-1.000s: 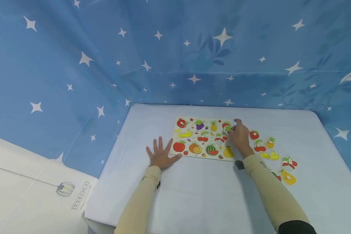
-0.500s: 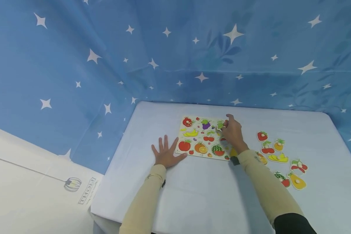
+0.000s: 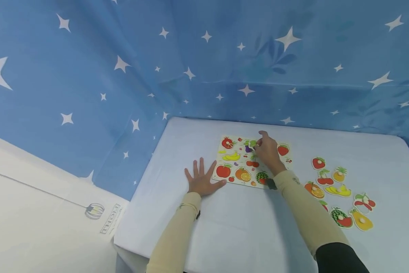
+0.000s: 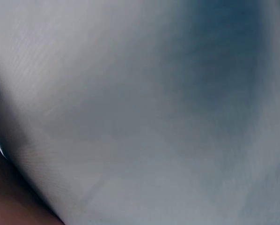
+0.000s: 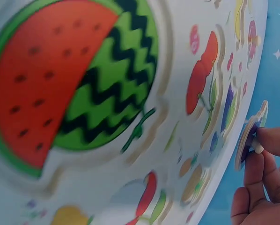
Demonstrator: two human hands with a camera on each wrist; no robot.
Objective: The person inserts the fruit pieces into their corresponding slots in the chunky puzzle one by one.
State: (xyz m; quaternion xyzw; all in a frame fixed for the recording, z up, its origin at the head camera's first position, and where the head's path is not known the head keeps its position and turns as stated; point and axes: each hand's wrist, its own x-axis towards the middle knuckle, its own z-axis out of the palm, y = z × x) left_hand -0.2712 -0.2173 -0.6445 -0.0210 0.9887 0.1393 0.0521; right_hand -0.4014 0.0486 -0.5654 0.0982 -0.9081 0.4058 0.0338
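Observation:
My right hand (image 3: 268, 151) is over the upper middle of the fruit puzzle board (image 3: 274, 144). In the right wrist view, its thumb and fingers pinch the small knob of a grape puzzle piece (image 5: 245, 143), purple and green with a pale edge. The piece is tilted and apart from the board, near the printed grapes (image 5: 228, 107). My left hand (image 3: 202, 182) lies with fingers spread on the white table (image 3: 231, 227), index finger and thumb at the board's left edge. The left wrist view shows mostly blurred pale cloth.
Several loose knobbed fruit pieces lie right of the board, among them a strawberry (image 3: 318, 163), bananas (image 3: 339, 190), a watermelon (image 3: 340, 218) and a pear (image 3: 362, 220). A pomegranate piece (image 3: 227, 143) sits in the board's top left. A starry blue curtain (image 3: 218, 68) hangs behind the table.
My right hand has moved left across the board with the grape piece, from the right edge to the printed grapes. My left hand stays beside the board. The head view has shifted.

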